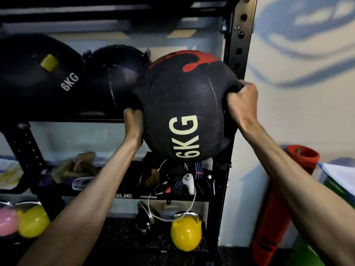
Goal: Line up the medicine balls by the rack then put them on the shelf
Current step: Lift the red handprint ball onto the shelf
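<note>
Three medicine balls are showing at the rack's upper shelf. The first ball, marked 6KG with a yellow patch, is sitting at the shelf's left end, and the second ball, plain black, is sitting just beside it at the middle. The left hand is gripping the third ball at its lower left side, fingers curled tight into a recess there. This ball, black with a red mark on top and 6KG in pale letters, is hanging at the shelf's right end, its bottom dipping below the front edge; whether it is resting on the shelf I cannot tell. The right hand is gripping its upper right side, fingers curled into the ball beside the rack's right post. On the bottom level four kettlebells are standing: a pink kettlebell and a yellow kettlebell at the left edge, a black kettlebell and a second yellow kettlebell toward the right.
</note>
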Demonstrator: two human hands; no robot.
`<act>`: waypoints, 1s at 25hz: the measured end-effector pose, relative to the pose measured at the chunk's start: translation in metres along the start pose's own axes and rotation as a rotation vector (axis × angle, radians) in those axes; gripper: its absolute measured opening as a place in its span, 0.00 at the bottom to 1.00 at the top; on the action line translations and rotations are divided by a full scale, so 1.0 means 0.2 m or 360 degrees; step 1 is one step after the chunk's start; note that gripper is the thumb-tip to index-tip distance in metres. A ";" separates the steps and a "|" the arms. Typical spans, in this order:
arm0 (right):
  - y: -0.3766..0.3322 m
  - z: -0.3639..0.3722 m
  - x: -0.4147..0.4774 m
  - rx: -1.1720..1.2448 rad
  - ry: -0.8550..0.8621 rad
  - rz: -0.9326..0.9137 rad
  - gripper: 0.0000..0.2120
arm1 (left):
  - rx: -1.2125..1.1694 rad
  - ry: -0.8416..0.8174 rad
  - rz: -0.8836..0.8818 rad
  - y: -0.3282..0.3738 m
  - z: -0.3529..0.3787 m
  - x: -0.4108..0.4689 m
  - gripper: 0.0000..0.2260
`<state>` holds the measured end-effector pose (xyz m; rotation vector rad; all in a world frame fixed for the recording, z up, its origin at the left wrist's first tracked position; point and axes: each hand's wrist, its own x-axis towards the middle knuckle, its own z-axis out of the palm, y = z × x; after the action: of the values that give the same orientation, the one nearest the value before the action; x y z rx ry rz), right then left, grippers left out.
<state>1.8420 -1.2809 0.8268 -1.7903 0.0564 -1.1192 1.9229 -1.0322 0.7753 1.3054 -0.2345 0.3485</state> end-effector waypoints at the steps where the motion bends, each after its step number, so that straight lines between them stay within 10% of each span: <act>1: -0.04 0.02 0.09 0.0038 0.0039 -0.0049 0.04 | -0.0032 -0.0034 0.0123 0.08 0.03 0.04 0.10; 11: 0.06 0.30 0.38 0.0482 0.0177 -0.0594 0.08 | -0.0039 -0.0098 0.0466 0.19 0.16 0.43 0.14; 25: 0.27 0.47 0.56 0.0198 0.0044 -0.0050 0.16 | 0.0506 0.0127 0.0335 -0.08 0.19 0.67 0.11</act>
<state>1.9958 -1.2969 0.8522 -1.6705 -0.0242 -1.1452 2.0549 -1.0559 0.8184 1.5798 -0.2571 0.6355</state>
